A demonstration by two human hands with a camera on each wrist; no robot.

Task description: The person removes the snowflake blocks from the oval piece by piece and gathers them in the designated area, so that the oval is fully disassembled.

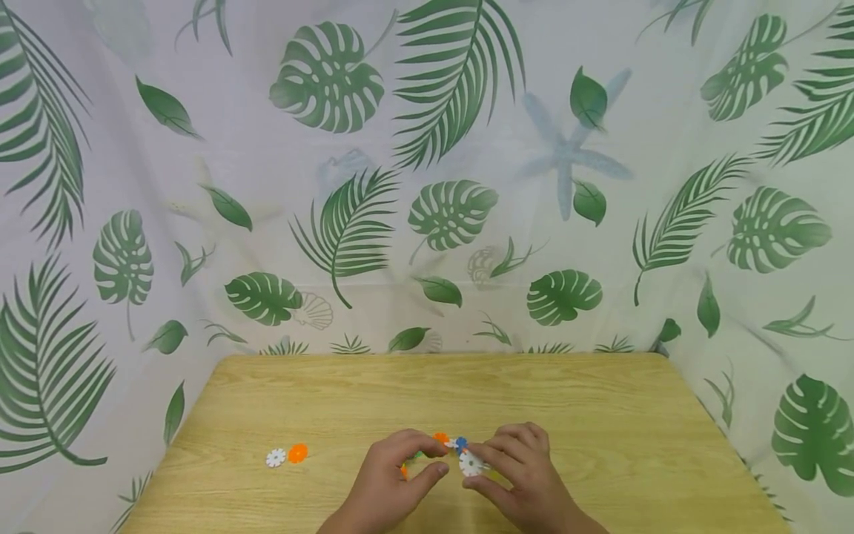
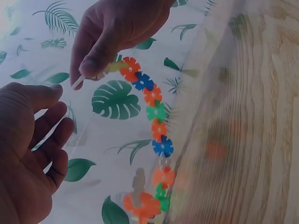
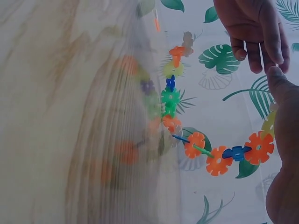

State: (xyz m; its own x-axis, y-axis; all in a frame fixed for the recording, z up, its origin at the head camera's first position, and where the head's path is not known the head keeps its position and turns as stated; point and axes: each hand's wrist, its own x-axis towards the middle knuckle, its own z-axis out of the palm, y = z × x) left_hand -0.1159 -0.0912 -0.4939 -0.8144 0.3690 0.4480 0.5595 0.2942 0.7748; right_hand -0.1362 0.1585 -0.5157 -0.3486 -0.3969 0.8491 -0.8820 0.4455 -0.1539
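Observation:
Between the thumb and fingers of my right hand [image 1: 523, 471] a white notched disc [image 1: 471, 464] is pinched, the end piece of a chain of interlocking plastic discs. The chain [image 2: 153, 95] hangs in a curve below that hand, with orange, blue, green, yellow and white pieces; in the head view the hands hide much of it. My left hand [image 1: 394, 475] is just left of the white disc, thumb and fingers apart, nothing between them. The left wrist view shows the left hand's fingers [image 2: 58, 123] loosely bent, close to the disc but not touching.
A loose white disc [image 1: 276, 457] and an orange disc [image 1: 297, 453] lie side by side on the left part of the wooden table [image 1: 567, 386]. A leaf-patterned cloth [image 1: 373, 245] hangs behind the table and along both sides.

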